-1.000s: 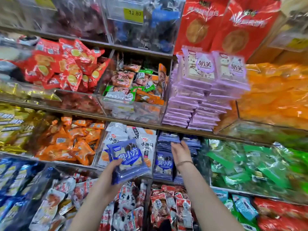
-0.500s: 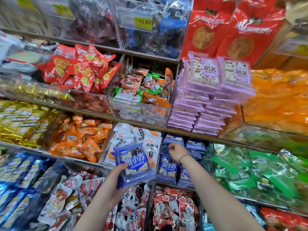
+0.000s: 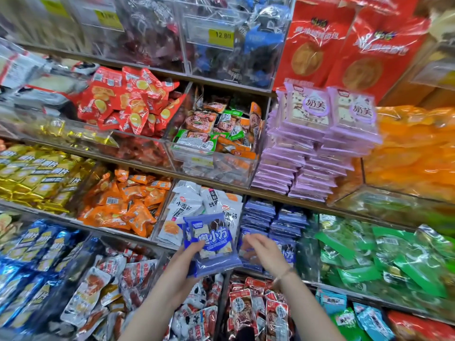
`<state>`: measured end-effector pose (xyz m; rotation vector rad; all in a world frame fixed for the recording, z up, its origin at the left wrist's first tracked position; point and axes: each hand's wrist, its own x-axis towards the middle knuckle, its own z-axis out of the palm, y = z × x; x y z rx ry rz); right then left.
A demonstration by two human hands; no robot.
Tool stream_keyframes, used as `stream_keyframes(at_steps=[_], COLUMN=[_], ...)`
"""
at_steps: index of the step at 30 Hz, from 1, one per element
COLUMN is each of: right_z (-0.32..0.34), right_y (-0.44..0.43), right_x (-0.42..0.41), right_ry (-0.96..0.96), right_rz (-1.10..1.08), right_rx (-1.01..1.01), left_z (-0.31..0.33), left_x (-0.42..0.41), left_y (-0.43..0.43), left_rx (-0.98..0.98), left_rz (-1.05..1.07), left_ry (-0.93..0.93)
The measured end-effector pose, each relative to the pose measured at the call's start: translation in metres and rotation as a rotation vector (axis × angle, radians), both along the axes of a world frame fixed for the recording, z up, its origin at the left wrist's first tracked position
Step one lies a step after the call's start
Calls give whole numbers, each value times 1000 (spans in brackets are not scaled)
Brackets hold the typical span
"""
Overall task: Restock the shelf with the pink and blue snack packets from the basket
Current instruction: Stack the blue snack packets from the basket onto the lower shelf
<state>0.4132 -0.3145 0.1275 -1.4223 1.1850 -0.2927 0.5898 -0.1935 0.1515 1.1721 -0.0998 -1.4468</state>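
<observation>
My left hand [image 3: 190, 257] grips a small stack of blue snack packets [image 3: 213, 244], held upright in front of the shelf. My right hand [image 3: 262, 249] hovers just right of that stack, fingers spread and empty, in front of the shelved blue packets [image 3: 273, 217]. Two tall piles of pink packets [image 3: 317, 143] stand on the shelf above, to the right. The basket is out of view.
White packets [image 3: 197, 205] fill the bin behind my left hand. Orange packets [image 3: 128, 203] lie to the left and green ones [image 3: 384, 254] to the right. Red-and-white packets [image 3: 256, 308] sit on the shelf below. A clear bin [image 3: 216, 166] with mixed snacks sits above.
My right hand has drawn back from the shelved blue packets toward the stack in my left hand and opened. The left hand has kept hold of its packets.
</observation>
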Motion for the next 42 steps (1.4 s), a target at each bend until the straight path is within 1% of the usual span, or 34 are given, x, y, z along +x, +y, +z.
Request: stream_keyframes(at_steps=[3,4,6,7,10,13,15,17,19,22,24,28,30,31,32,33,35,36,37,38,39,40,41,42], right_z=[12,14,11,6,-6,-12,-12,-13,-10,-8,-5,-4,-5,-5,-5,-5,-2,2,7,10,12,10,9,6], right_y=[39,46,51,51,38,13,-8,-30,-50,-70,-75,-70,-60,-52,-41,-28,0,14,26,36,43,46,48,48], right_x=[-4,-5,-10,-14,-29,-46,-50,-48,-43,-39,-36,-34,-38,-39,-39,-38,-28,-21,-14,-8,-3,-1,0,-2], right_ry=[-227,-274,-295,-324,-473,-483,-504,-545,-613,-799,-870,-923,-982,-985,-937,-834,-606,-525,-481,-464,-456,-447,-442,-450], right_rz=[-29,-37,-115,-185,-514,-751,-851,-927,-984,-1112,-1185,-1180,-1167,-1142,-1084,-985,-685,-532,-414,-342,-321,-347,-388,-443], right_rx=[157,165,136,157,344,333,328,368,399,411,400,355,396,419,421,409,375,378,393,404,399,384,367,363], left_z=[-3,-3,-4,-5,-10,-12,-12,-11,-8,-8,-10,-9,-10,-12,-13,-15,-12,-8,-6,-4,-4,-2,-2,-4], left_x=[-15,-21,-29,-30,-26,-15,-7,-3,-2,-1,0,-1,-3,-4,-5,-8,-15,-21,-26,-32,-38,-43,-47,-47], left_y=[-9,-12,-15,-15,-14,-12,-10,-10,-10,-10,-11,-10,-10,-11,-12,-14,-19,-22,-25,-29,-32,-34,-36,-37], left_rx=[24,21,13,16,63,84,76,81,95,94,97,75,64,64,65,59,55,54,42,28,20,26,38,32], left_rz=[-42,-57,-95,-105,-47,3,16,23,35,37,33,22,16,5,-15,-36,-77,-103,-126,-150,-177,-209,-243,-281], left_ry=[-74,-93,-118,-124,-107,-91,-73,-47,-28,-28,-26,-28,-49,-59,-68,-73,-52,-38,-34,-48,-88,-179,-341,-544])
